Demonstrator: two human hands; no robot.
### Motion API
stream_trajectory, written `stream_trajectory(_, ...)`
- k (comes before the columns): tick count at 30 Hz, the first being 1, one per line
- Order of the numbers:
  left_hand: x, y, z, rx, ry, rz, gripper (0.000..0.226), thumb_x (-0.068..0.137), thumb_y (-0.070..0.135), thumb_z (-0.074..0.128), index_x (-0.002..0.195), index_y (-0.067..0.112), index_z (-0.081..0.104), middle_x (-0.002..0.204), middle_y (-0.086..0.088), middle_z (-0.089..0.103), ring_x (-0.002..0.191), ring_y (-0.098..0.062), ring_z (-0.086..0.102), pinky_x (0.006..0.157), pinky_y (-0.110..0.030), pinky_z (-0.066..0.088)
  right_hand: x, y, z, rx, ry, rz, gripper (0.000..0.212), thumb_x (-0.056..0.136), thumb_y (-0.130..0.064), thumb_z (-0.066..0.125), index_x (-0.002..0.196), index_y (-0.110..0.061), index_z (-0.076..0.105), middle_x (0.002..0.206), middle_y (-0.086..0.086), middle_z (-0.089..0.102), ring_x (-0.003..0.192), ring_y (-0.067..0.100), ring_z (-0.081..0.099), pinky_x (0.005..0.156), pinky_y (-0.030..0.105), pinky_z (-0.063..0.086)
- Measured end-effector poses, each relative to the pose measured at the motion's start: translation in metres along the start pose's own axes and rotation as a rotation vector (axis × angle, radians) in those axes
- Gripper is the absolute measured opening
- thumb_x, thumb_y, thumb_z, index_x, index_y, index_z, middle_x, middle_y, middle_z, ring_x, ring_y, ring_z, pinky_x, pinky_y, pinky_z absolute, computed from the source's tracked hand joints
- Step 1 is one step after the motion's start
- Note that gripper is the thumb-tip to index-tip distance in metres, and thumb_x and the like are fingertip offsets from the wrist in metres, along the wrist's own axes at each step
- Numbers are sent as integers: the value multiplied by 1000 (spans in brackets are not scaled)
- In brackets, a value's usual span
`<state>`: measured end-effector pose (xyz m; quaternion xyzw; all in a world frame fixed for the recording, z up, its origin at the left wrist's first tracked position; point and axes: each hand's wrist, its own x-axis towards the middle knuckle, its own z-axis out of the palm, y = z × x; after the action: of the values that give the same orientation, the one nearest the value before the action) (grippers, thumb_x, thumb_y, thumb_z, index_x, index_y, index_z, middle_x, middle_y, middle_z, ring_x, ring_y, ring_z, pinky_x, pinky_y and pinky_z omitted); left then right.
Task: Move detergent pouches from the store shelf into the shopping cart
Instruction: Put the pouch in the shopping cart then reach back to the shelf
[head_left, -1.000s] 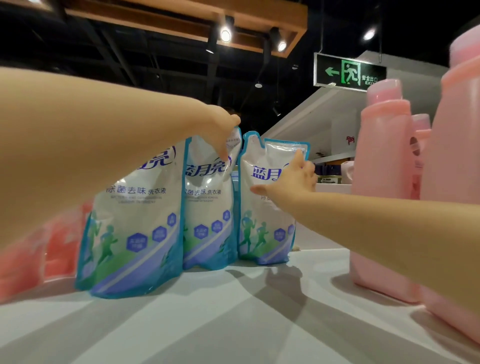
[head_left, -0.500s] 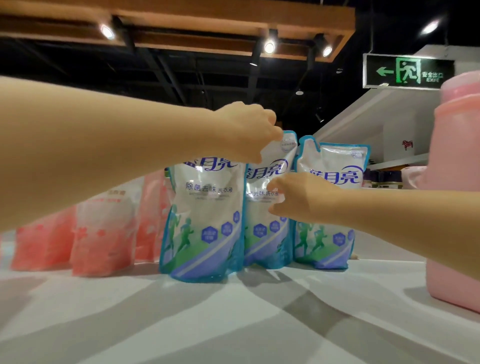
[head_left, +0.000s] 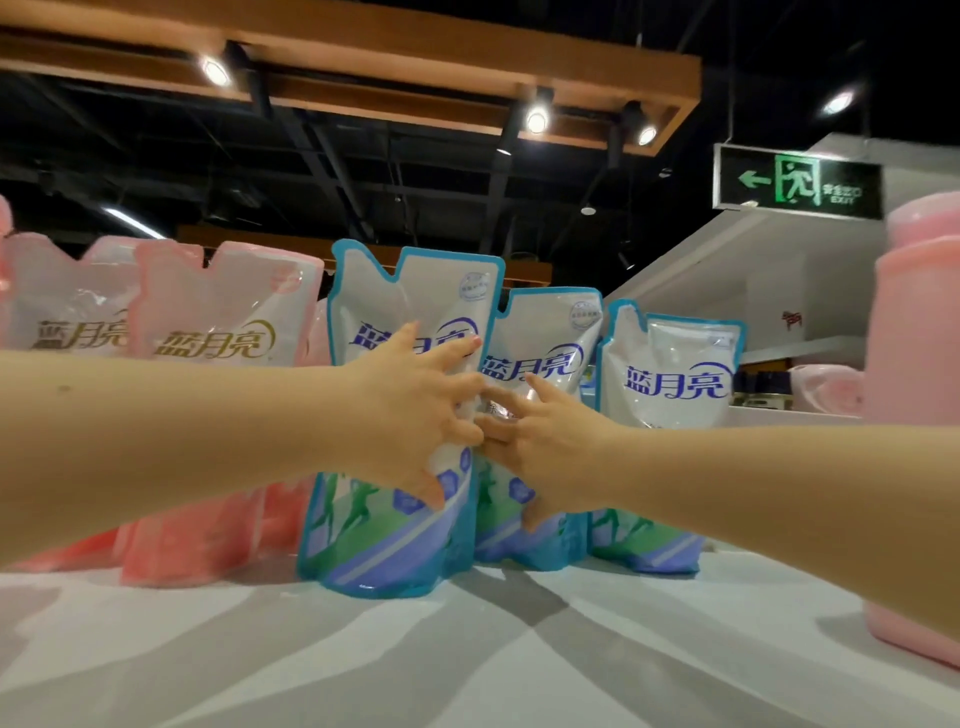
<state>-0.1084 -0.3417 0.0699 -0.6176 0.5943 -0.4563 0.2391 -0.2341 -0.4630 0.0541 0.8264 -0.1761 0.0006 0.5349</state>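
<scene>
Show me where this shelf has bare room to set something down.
Bare shelf runs before the pouches and between the blue pouches and pink bottle. Crowded at the back: pink pouches, blue pouches packed together, left hand and right hand on them.

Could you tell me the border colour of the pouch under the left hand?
Blue, on the pouch; head view shows it.
</scene>
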Motion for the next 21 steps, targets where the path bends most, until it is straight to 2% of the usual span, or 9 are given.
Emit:
stream_trajectory(2, -1, -3, 6, 30, -31, -7, 68, 84, 71, 34, 143, 40, 18, 155, -1, 3, 142, -34, -18, 112, -57, 14, 1, -3, -4, -78, -47, -100, 98, 76, -68, 57, 151, -28, 7, 159, -4, 3, 146, 30, -8, 112, 60, 0)
stream_trajectory(4, -4, -8, 13, 46, -78, 1, 70, 84, 71, 32, 144, 41, 13, 157, 0, -3, 141, -36, -20, 113, -53, 16, 2, -10, -3, -141, -102, -174, 102, 72, -65, 64, 150, -34, 6, 160, -3, 5, 146, 31, -6, 111, 64, 0)
stream_trajectory(7, -6, -16, 22, 39, -149, 42, 82, 81, 74, 33, 147, 40, -2, 156, 2, -17, 137, -38, -29, 115, -53, 14, 4, -20, 1, -161, -164, -158, 105, 68, -58, 72, 150, -34, 10, 159, -1, 8, 146, 32, -5, 109, 66, 0)
stream_trajectory(10, -5, -22, 23, 69, -194, 110, 98, 74, 75, 46, 146, 39, -12, 154, 2, -24, 134, -41, -33, 116, -54, 9, 1, -21, 1, -177, -160, -145, 101, 70, -51, 74, 149, -32, 15, 158, 2, 12, 145, 34, -2, 109, 65, 3)
stream_trajectory(12, -4, -26, 23, 126, -203, 154, 103, 76, 66, 56, 144, 39, -17, 153, 0, -27, 133, -44, -33, 116, -55, 8, -3, -19, 1, -168, -154, -145, 97, 73, -46, 74, 149, -33, 16, 158, 1, 12, 145, 33, -1, 111, 64, 4)
stream_trajectory(16, 2, -24, 27, 225, -161, 200, 93, 87, 33, 57, 146, 36, -15, 154, -7, -20, 132, -53, -26, 114, -58, 12, -7, -18, 1, -148, -143, -137, 87, 79, -38, 71, 148, -33, 18, 158, 0, 11, 146, 31, -3, 114, 62, 3)
stream_trajectory(19, 12, -20, 32, 274, -116, 221, 88, 88, 34, 56, 147, 33, -9, 155, -10, -13, 131, -57, -22, 113, -60, 10, -6, -21, 3, -146, -113, -129, 74, 85, -31, 64, 147, -31, 23, 157, 1, 15, 145, 33, 0, 114, 61, 3)
stream_trajectory(21, 18, -23, 35, 306, -76, 249, 90, 86, 41, 58, 148, 31, -7, 154, -14, -11, 132, -57, -20, 113, -62, 1, -5, -20, 5, -137, -89, -132, 69, 88, -29, 60, 147, -31, 24, 157, 1, 17, 145, 31, 2, 114, 59, 3)
